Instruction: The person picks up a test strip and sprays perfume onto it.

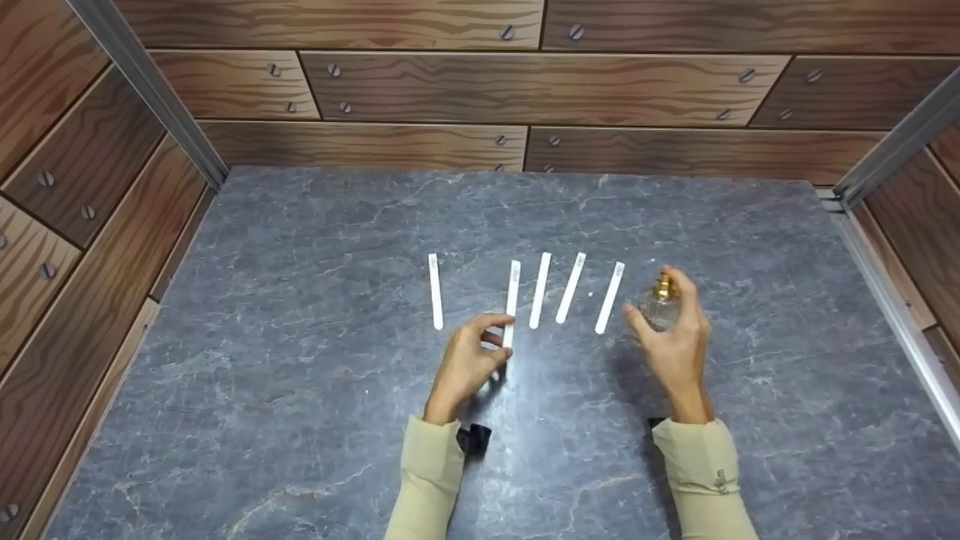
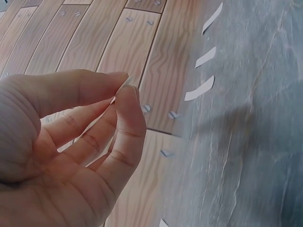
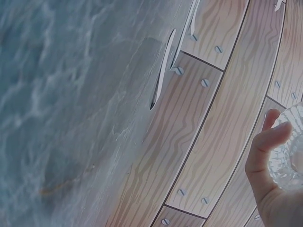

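Observation:
My left hand (image 1: 469, 358) pinches the rounded lower end of a white paper test strip (image 1: 513, 289) between thumb and fingers. In the left wrist view the held strip (image 2: 124, 85) is seen nearly edge-on at the fingertips, lifted off the table. My right hand (image 1: 679, 345) holds a clear glass perfume bottle (image 1: 660, 311) with a gold spray top, one finger up by the nozzle. The right wrist view shows the bottle's ribbed glass base (image 3: 286, 156) in that hand, cut off by the frame's edge. The bottle stands apart from the held strip, to its right.
Several more white strips lie on the grey marbled table (image 1: 300, 390): one strip (image 1: 435, 292) to the left, the others, such as the rightmost strip (image 1: 610, 298), between the hands. Wood-patterned panels (image 1: 420, 86) wall the back and sides, with metal posts at the corners.

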`<state>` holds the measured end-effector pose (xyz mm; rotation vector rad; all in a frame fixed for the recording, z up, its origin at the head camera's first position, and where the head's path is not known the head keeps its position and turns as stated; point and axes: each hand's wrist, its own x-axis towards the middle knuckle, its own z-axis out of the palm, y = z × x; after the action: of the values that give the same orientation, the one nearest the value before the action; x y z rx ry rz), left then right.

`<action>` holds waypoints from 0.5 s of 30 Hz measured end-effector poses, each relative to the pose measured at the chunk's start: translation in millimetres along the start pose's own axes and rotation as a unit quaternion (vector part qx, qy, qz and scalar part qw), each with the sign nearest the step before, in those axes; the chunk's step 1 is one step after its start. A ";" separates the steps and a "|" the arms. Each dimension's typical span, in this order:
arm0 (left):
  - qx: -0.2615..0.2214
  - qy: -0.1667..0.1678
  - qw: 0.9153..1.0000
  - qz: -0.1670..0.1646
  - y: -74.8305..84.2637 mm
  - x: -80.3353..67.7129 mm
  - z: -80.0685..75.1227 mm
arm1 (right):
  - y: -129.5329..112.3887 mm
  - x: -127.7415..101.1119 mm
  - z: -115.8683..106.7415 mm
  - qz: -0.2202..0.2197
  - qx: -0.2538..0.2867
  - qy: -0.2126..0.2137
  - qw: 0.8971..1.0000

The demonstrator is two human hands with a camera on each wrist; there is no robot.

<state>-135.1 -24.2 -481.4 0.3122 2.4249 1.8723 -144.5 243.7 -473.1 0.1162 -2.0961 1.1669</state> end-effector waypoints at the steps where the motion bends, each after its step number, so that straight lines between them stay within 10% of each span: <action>1: 0.002 -0.003 1.000 0.001 0.0 -0.2 1.0 | 0.4 -0.9 0.1 0.000 0.000 0.002 1.000; 15: 0.013 -0.026 0.998 0.053 7.0 -0.1 13.7 | -5.8 -3.4 5.2 -0.025 0.002 -0.014 1.000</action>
<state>-131.7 -9.6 -478.3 0.4948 2.4460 1.8483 -142.5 235.5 -472.9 0.1869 -2.1038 1.1475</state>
